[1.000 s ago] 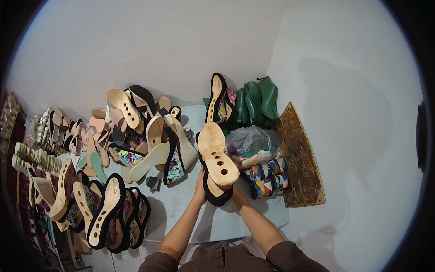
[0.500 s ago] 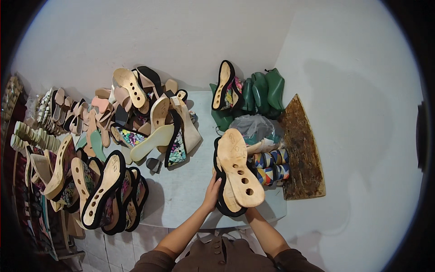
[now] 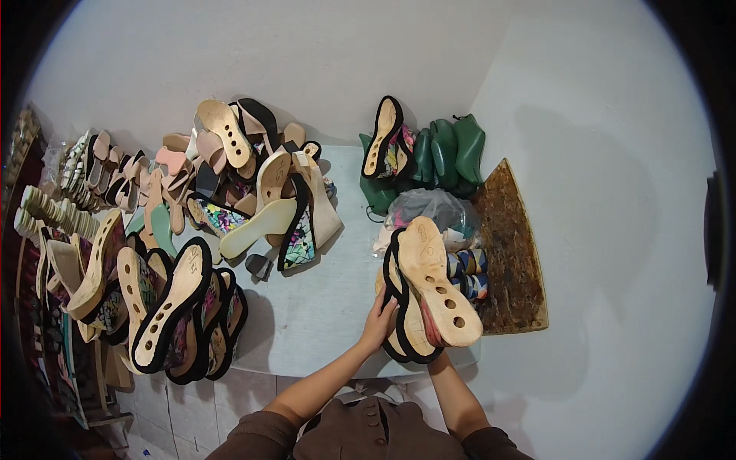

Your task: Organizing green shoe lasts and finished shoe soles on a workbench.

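Over the table's front edge I hold up a small stack of wedge shoe soles. The front wooden wedge sole (image 3: 433,268) is bare, with a row of round holes and pencil marks. Behind it is a black-edged wedge sole (image 3: 412,326), and part of another shows further back. My left hand (image 3: 378,320) is closed on the left side of the stack, its thumb on the black edge. My right hand (image 3: 442,364) reaches behind the front sole's lower end and bears it; its fingers are hidden.
Black-edged wedge soles (image 3: 180,307) stand upright at the left. A heap of wedges and insoles (image 3: 261,184) lies mid-table. Green shoe lasts (image 3: 445,149), a clear plastic bag (image 3: 433,211) and patterned pieces (image 3: 469,284) are at right. A brown board (image 3: 512,261) leans on the wall.
The stack has moved right with both hands. Its front sole has slid right and turned relative to the black-edged sole, so more of the soles behind shows.
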A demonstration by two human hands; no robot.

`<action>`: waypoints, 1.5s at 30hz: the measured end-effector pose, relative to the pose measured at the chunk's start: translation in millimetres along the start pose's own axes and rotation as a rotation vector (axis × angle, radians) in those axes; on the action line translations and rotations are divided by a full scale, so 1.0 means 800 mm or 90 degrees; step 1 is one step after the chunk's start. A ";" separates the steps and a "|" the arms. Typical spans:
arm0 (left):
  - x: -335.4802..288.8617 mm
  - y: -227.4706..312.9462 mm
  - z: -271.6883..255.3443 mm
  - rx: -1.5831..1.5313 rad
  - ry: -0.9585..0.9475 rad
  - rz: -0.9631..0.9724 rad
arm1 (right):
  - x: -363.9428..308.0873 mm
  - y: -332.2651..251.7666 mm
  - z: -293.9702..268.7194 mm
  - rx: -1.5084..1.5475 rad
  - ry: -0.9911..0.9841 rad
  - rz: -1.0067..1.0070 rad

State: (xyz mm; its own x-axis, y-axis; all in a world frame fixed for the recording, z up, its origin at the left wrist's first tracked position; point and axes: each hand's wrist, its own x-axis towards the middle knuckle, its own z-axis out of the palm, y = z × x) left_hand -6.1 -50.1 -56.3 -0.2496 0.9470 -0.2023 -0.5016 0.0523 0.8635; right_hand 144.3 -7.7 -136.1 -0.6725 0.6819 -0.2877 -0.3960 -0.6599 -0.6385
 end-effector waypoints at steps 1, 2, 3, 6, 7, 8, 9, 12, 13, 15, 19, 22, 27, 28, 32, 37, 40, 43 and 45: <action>0.000 0.004 0.004 0.003 0.001 0.001 | 0.001 -0.002 -0.002 -0.003 0.003 -0.003; -0.002 0.007 0.008 0.002 0.000 -0.001 | -0.002 -0.003 -0.003 -0.005 0.005 -0.006; -0.005 0.010 0.012 -0.001 0.003 -0.009 | -0.004 -0.003 -0.004 -0.007 0.008 -0.009; -0.003 0.001 0.010 -0.015 0.002 -0.016 | -0.015 -0.005 -0.010 -0.015 0.009 -0.016; -0.001 -0.004 0.009 -0.026 -0.003 -0.016 | -0.018 0.002 -0.009 -0.017 0.009 -0.018; 0.000 -0.009 0.007 -0.026 -0.002 -0.016 | -0.023 -0.003 -0.013 -0.019 0.008 -0.020; 0.001 -0.014 0.006 -0.012 -0.005 -0.009 | -0.028 0.003 -0.013 -0.021 0.008 -0.021; 0.003 -0.023 0.010 -0.016 -0.007 -0.017 | -0.028 -0.003 -0.015 -0.026 0.012 -0.033; 0.003 -0.023 0.012 -0.033 -0.002 -0.029 | -0.032 -0.004 -0.016 -0.027 0.014 -0.036; 0.002 -0.024 0.014 -0.026 -0.001 -0.020 | -0.035 -0.005 -0.019 -0.029 0.017 -0.043; 0.002 -0.025 0.018 0.005 0.010 0.001 | -0.037 -0.008 -0.020 -0.035 0.021 -0.055; 0.000 -0.022 0.023 -0.010 0.005 -0.013 | -0.039 -0.012 -0.019 -0.041 0.024 -0.065; -0.001 -0.022 0.025 -0.007 0.014 -0.014 | -0.043 -0.015 -0.016 -0.051 0.028 -0.079; 0.000 -0.020 0.027 0.010 0.014 -0.011 | -0.042 -0.014 -0.013 -0.053 0.029 -0.083; -0.003 -0.015 0.034 -0.001 0.022 -0.011 | -0.037 -0.024 -0.010 -0.060 0.031 -0.095; -0.004 -0.012 0.034 0.025 0.023 -0.007 | -0.038 -0.028 -0.004 -0.072 0.033 -0.110; -0.010 0.001 0.036 0.029 0.024 -0.010 | -0.040 -0.032 -0.001 -0.079 0.037 -0.121; -0.015 0.018 0.039 0.052 0.020 -0.013 | -0.034 -0.029 0.007 -0.085 0.042 -0.133; -0.014 0.018 0.033 0.112 -0.001 -0.004 | -0.037 -0.030 0.010 -0.087 0.043 -0.138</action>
State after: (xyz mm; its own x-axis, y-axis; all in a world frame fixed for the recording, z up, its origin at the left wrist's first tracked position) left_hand 11.3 -51.6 -29.8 -0.2456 0.9470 -0.2072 -0.3498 0.1127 0.9300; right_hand 168.4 -14.4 -106.5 -0.5354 0.8257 -0.1775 -0.4349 -0.4497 -0.7802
